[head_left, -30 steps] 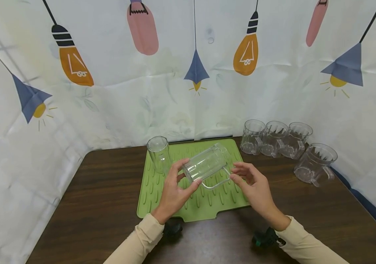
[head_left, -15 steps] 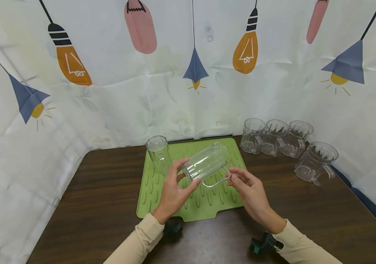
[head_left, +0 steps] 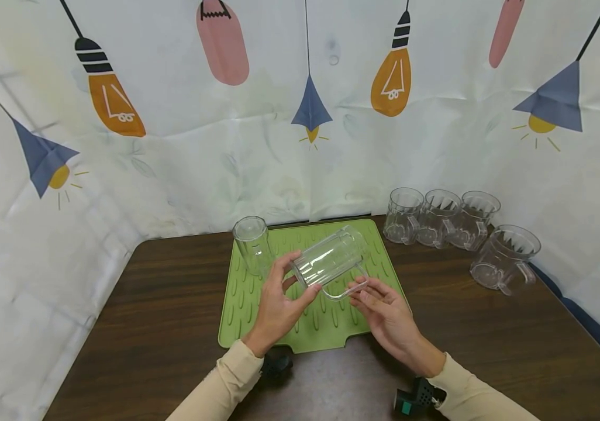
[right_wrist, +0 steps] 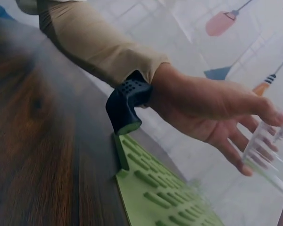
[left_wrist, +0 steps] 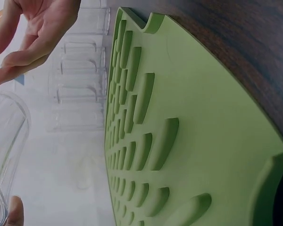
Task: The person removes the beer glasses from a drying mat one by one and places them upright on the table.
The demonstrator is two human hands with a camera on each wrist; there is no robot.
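Observation:
A clear glass mug (head_left: 331,255) is tilted on its side above the green drying mat (head_left: 317,337), its mouth toward the far right. At the base end, my left hand (head_left: 281,301) grips it between thumb and fingers; the right wrist view shows this left hand (right_wrist: 226,110) too. My right hand (head_left: 386,318) has its thumb and fingers at the outer bend of the mug's handle, pinching it. In the left wrist view, fingers of the right hand (left_wrist: 37,33) reach the handle beside the mug (left_wrist: 7,127). Another clear glass (head_left: 254,245) stands on the mat's back left.
Several clear glass mugs (head_left: 404,219) stand at the back right of the dark wooden table (head_left: 163,327), one mug (head_left: 505,260) nearer the right edge. A patterned curtain (head_left: 258,158) hangs close behind the table. Each wrist wears a small black camera (head_left: 416,397).
My right hand has moved left and slightly down along the handle, its fingertips now at the outer bend. The left hand and the tilted mug have stayed nearly in place.

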